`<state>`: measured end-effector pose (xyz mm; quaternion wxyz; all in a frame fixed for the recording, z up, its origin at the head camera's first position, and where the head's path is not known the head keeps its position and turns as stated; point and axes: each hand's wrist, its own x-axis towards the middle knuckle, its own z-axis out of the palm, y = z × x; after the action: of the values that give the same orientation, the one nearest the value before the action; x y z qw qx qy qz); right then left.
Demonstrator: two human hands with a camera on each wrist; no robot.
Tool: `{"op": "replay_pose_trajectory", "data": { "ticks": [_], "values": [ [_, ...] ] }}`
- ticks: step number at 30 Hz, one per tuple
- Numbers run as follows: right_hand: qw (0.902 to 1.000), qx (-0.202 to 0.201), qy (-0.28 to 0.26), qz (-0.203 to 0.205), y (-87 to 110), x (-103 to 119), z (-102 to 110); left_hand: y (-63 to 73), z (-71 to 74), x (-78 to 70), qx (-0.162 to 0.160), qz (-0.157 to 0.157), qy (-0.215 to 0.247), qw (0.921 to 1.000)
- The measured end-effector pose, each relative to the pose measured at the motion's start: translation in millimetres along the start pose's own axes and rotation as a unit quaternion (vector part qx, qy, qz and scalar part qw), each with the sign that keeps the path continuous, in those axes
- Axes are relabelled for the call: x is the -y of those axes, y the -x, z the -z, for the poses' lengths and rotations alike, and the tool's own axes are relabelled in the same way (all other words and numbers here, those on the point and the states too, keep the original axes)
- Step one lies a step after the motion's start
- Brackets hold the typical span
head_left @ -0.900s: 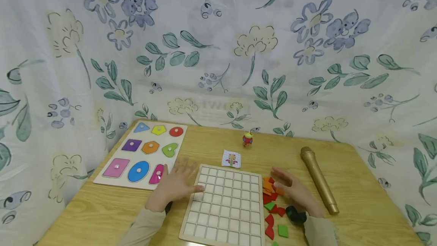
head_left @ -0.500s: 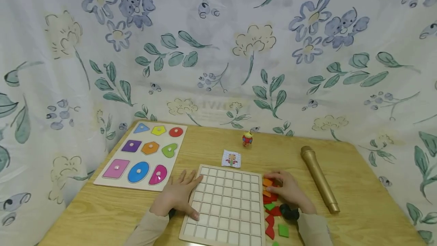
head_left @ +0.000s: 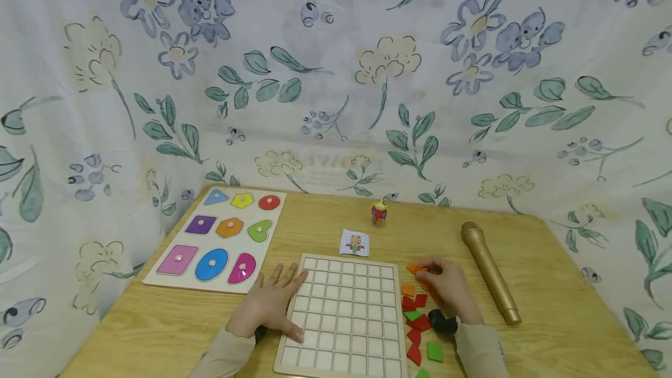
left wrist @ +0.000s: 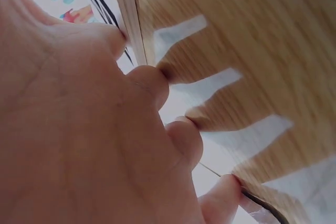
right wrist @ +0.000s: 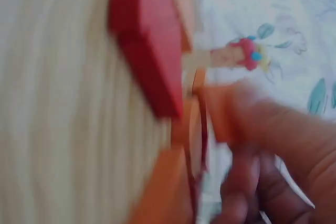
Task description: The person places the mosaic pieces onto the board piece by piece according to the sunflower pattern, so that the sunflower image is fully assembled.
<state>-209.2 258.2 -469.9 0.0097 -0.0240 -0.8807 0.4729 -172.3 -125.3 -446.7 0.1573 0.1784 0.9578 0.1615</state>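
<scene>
My left hand (head_left: 268, 308) rests spread on the left edge of a wooden grid board (head_left: 343, 310), thumb over its rim and lower left cells. In the left wrist view, the fingertips (left wrist: 152, 85) reach down to the wood-grained tabletop. Beyond the board's upper right corner, my right hand (head_left: 452, 287) is among orange pieces (head_left: 416, 268). The right wrist view shows it pinching a flat orange piece (right wrist: 218, 111) between thumb and fingers. Red pieces (head_left: 415, 337) and green pieces (head_left: 434, 352) lie along the board's right side.
A small grid card (head_left: 354, 242) with a flower picture lies behind the board, and a little red and yellow figure (head_left: 378, 212) stands farther back. At left is a knobbed shape puzzle (head_left: 210, 238). A gold microphone-like stick (head_left: 490, 273) lies to the right.
My left hand has come down onto the board's left edge. The right hand has closed on an orange piece, and the orange pieces have shifted away from the red ones toward the back.
</scene>
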Motion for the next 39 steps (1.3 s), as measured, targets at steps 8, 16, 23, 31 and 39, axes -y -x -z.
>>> {"op": "replay_pose_trajectory", "data": {
  "ticks": [8, 16, 23, 31, 39],
  "values": [
    [0.9957, 0.036, -0.072, -0.045, -3.7, 32.7, -13.9, -0.3, 1.5, -1.0, 0.002, 0.003, -0.003, 1.0],
    [0.9864, 0.088, -0.13, -0.05, -10.8, 65.5, -62.8, 3.3, -0.3, -2.2, 0.001, 0.007, -0.014, 0.9999],
    [0.9893, 0.12, -0.077, -0.03, -11.0, 84.2, -99.3, 2.1, -0.6, -2.1, -0.004, 0.002, -0.015, 0.9999],
    [0.9925, 0.121, -0.016, -0.003, -11.3, 85.9, -108.3, -1.1, -0.1, 0.7, 0.001, -0.012, -0.022, 0.9997],
    [0.9902, 0.128, 0.04, 0.041, -7.6, 87.1, -110.4, 3.9, 0.3, -4.7, -0.015, 0.001, -0.027, 0.9995]
  ]
}}
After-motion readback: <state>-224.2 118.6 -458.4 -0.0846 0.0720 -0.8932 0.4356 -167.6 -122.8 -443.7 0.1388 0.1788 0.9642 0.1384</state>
